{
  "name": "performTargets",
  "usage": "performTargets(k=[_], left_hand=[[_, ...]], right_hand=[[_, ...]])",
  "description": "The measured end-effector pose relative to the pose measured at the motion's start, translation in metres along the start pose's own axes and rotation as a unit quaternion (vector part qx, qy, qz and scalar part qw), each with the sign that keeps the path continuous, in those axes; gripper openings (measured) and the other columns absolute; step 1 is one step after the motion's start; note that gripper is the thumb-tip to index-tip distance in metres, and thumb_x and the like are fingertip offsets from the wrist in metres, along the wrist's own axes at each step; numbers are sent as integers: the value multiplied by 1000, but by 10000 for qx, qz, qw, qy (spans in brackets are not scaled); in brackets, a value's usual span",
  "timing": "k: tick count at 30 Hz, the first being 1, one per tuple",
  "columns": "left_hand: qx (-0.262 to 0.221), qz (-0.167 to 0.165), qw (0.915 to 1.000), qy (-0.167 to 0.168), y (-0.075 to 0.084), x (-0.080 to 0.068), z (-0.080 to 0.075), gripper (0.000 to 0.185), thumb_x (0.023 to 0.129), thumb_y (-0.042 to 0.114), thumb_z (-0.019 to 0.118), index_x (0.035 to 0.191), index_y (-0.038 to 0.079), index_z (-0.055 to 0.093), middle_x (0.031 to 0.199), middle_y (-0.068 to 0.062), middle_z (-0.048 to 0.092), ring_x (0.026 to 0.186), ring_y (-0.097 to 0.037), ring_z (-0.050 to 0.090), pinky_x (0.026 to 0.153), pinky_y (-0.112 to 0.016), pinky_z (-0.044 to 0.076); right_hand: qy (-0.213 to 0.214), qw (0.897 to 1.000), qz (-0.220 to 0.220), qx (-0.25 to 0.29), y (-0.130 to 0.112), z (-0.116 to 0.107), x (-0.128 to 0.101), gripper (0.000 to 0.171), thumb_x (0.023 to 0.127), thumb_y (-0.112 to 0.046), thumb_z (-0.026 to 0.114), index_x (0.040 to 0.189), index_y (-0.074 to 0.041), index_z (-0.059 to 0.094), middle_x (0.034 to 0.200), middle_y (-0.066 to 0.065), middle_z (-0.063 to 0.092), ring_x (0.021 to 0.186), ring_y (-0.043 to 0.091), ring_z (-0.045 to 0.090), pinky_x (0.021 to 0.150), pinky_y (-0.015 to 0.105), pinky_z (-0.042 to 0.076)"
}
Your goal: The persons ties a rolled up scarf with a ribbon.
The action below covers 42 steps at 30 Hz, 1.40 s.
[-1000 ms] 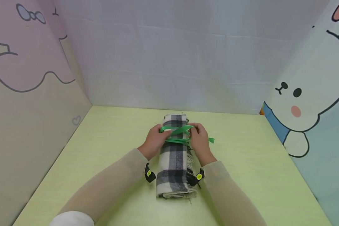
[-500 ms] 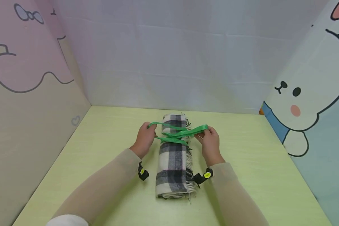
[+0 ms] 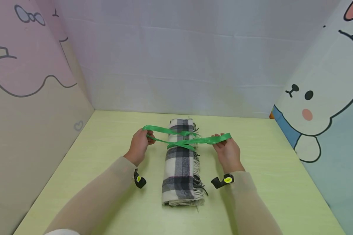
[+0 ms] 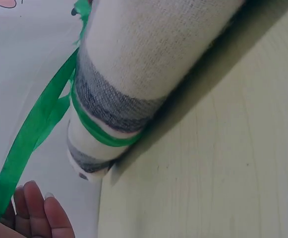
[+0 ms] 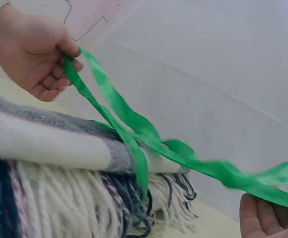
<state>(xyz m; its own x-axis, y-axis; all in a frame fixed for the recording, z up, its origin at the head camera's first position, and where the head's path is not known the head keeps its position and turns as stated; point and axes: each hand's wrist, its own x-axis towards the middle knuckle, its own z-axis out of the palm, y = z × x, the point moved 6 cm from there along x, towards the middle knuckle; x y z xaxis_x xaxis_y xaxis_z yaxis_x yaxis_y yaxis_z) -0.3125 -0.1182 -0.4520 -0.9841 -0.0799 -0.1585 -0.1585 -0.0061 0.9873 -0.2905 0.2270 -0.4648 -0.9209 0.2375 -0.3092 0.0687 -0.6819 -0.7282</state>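
Note:
A rolled black, grey and white checked scarf (image 3: 177, 169) lies lengthwise on the table, its fringe (image 5: 64, 198) along the right side. Green ribbon (image 3: 210, 140) runs around the far part of the roll and crosses over its top. My left hand (image 3: 139, 143), left of the roll, pinches a loop of ribbon between thumb and forefinger; in the right wrist view that loop (image 5: 233, 178) side reaches my right hand too. My right hand (image 3: 227, 152), right of the roll, pinches the other stretch. Both ribbon stretches are raised above the scarf. In the left wrist view the ribbon band (image 4: 101, 136) encircles the scarf.
The pale yellow-green table (image 3: 106, 202) carries the scarf. A whitish wall sheet (image 3: 176, 65) stands behind it, with cartoon-printed panels at left and right (image 3: 326, 91). A black camera mount (image 3: 139, 180) projects from each wrist.
Both hands have moved apart from over the scarf, left hand leftward and right hand rightward, drawing the green ribbon out into long stretches on both sides. The scarf has stayed in place.

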Motion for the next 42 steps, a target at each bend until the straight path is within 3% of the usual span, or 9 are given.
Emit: performTargets(k=[5, 13, 17, 21, 26, 33, 42], left_hand=[[-232, -189, 9994, 148, -5, 0, -19, 41, 113, 22, 31, 122, -6, 59, 96, -11, 65, 97, -33, 68, 97, -46, 55], [-918, -626, 9927, 466, -14, 4, -54, 35, 112, 21, 32, 114, 1, 60, 93, -5, 66, 90, -22, 69, 95, -40, 56], [-1113, -803, 9893, 498, -19, 5, -71, 35, 113, 24, 28, 114, 4, 57, 98, -5, 62, 91, -21, 63, 93, -35, 54], [-1413, -923, 9845, 483, -24, 6, -87, 36, 114, 29, 27, 118, 5, 54, 107, -6, 55, 91, -19, 58, 95, -34, 52], [-1528, -1076, 9797, 724, -33, 7, -108, 41, 114, 34, 30, 129, 4, 54, 110, -8, 53, 90, -18, 59, 98, -33, 52], [-1966, -1332, 9656, 1060, -43, 10, -133, 39, 114, 32, 30, 133, 4, 51, 111, -4, 59, 90, -17, 59, 93, -30, 54], [-2397, -1561, 9490, 1327, -53, 10, -164, 42, 114, 35, 30, 141, 9, 48, 116, -4, 57, 94, -18, 57, 84, -26, 55]], right_hand=[[173, 9985, 211, 466, -6, -14, 7, 33, 114, -23, 34, 138, -1, 40, 134, 17, 41, 142, 33, 41, 112, 38, 42], [408, 9946, 360, 885, -18, -35, 13, 51, 114, -21, 33, 161, -3, 22, 140, 15, 39, 144, 28, 39, 110, 36, 44], [485, 9937, 347, 954, -26, -43, 13, 50, 114, -15, 31, 162, -4, 22, 141, 14, 38, 142, 27, 40, 108, 33, 45], [562, 9922, 295, 1075, -33, -53, 14, 50, 113, -10, 32, 161, -4, 26, 146, 16, 38, 146, 29, 38, 113, 35, 40], [668, 9896, 342, 1226, -41, -65, 15, 50, 113, -17, 37, 161, -8, 27, 146, 13, 39, 146, 27, 39, 117, 37, 35], [800, 9857, 384, 1435, -51, -80, 18, 48, 113, -24, 37, 158, -11, 29, 147, 11, 41, 146, 25, 39, 118, 36, 34], [871, 9900, 488, 996, -57, -97, 23, 51, 113, -23, 37, 161, -13, 29, 143, 8, 46, 143, 22, 43, 116, 36, 36]])
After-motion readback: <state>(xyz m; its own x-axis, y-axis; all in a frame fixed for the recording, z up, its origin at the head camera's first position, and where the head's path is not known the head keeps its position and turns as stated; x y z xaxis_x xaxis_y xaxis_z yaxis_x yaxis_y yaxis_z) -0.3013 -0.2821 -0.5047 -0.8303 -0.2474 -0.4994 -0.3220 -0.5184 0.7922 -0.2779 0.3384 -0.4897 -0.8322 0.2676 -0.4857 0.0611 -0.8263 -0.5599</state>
